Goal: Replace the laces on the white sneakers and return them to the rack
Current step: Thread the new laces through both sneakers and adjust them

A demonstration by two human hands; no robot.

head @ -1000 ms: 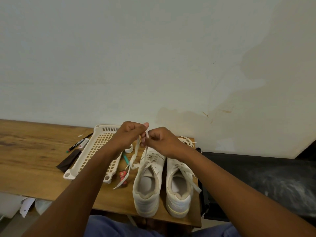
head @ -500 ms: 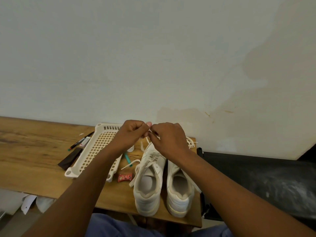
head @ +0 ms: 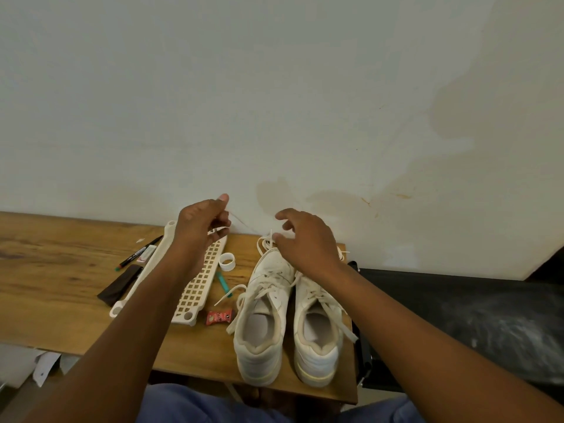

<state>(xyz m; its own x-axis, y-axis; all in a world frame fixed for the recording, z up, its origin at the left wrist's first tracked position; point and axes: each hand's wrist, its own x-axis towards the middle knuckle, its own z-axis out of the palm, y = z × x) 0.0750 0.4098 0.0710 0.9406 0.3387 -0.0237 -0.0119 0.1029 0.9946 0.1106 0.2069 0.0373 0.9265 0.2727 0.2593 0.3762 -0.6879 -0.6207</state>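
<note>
Two white sneakers (head: 287, 312) stand side by side, heels toward the person, at the right end of the wooden counter (head: 55, 288), their laces loose. The left hand (head: 200, 227) pinches a lace (head: 244, 225) that runs taut to the left sneaker's toe; its grip is clamped on that lace. The right hand (head: 308, 242) hovers over the toes, fingers spread apart, holding nothing. Left of the sneakers lie a red wrapper (head: 219, 316), a teal pen (head: 223, 282), a tape ring (head: 226, 261) and a perforated plastic tray (head: 195, 288), partly hidden by the left forearm. Farther left are a marker (head: 139, 252) and a dark strip (head: 119, 284).
</note>
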